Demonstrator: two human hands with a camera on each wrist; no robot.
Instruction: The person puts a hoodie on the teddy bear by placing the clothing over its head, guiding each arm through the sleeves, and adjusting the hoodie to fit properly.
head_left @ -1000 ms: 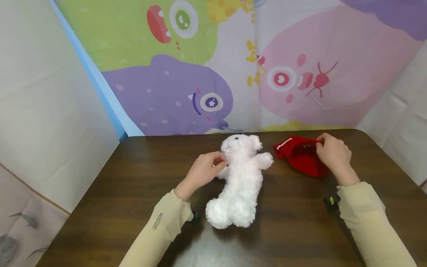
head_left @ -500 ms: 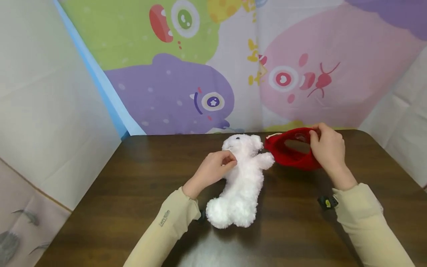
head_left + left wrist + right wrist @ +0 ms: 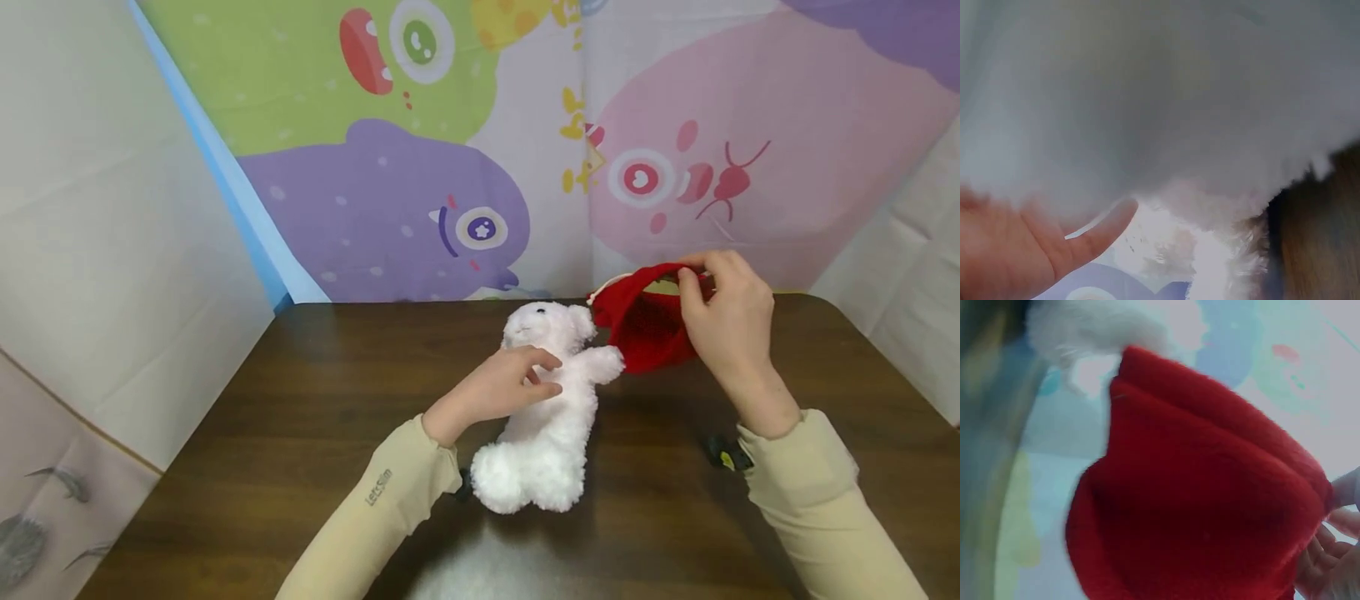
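Red hat has risen, pinched by right hand; left hand now lies flat on plush bear.

Both arms wear long beige sleeves, the left one printed with small dark lettering, and black wrist-mounted cameras.

Only legible text: small dark lettering on the left sleeve near the cuff, looks like "Let'sSlim", last letters uncertain; small yellow tag on the black strap at the right wrist, too small to read. Wrist views: no text.
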